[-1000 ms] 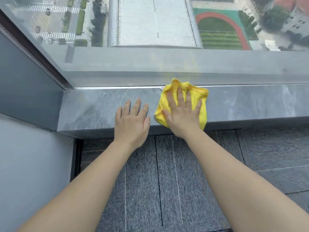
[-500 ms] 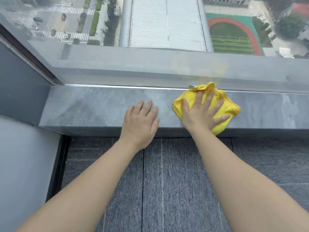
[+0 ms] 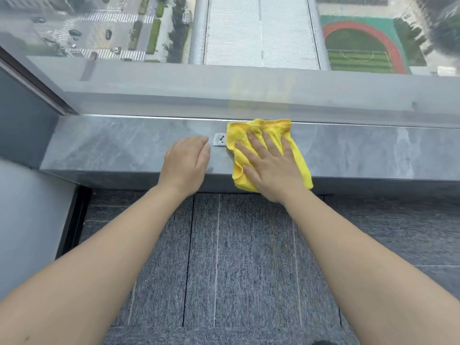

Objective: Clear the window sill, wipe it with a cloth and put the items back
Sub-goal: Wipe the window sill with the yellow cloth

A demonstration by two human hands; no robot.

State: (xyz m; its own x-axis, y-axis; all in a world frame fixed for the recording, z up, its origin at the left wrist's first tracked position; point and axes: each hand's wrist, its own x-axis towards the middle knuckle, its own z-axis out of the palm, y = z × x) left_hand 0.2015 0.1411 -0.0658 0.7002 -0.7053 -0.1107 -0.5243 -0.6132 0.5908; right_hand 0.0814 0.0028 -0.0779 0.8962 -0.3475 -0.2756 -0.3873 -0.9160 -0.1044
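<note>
Fingers (image 3: 268, 143) of the right hand (image 3: 270, 165) are spread flat, palm down, pressing on the cloth (image 3: 297, 148); nothing pinched, just flat pressure. Cloth is yellow, crumpled, lying on the sill (image 3: 119, 145) right of centre, its far edge touching the line where sill meets the window frame, its near edge hanging slightly over the sill's front lip. Left hand (image 3: 186, 163) sits just left of the cloth, not touching it; its fingers are curled down and close together, tips on or just above the stone, can't tell which. A small white tag (image 3: 219, 140) with dark print lies flat on the sill between the left fingertips and the cloth's left edge; it looks attached to the cloth, but can't confirm. Print too small to read. No containers in view. Count: two hands, one cloth, one tag, one sill. Sill is grey veined stone, running left to right, ending at a dark side wall on the left. Rest of the sill surface shows only stone. Window (image 3: 249, 33) behind it looks down on rooftops, a road with cars and a sports field with a red track. A faint yellow reflection of the cloth shows in the glass above it. Floor (image 3: 236, 257) below is grey carpet tile with visible seams; both forearms reach over it to the sill.
</note>
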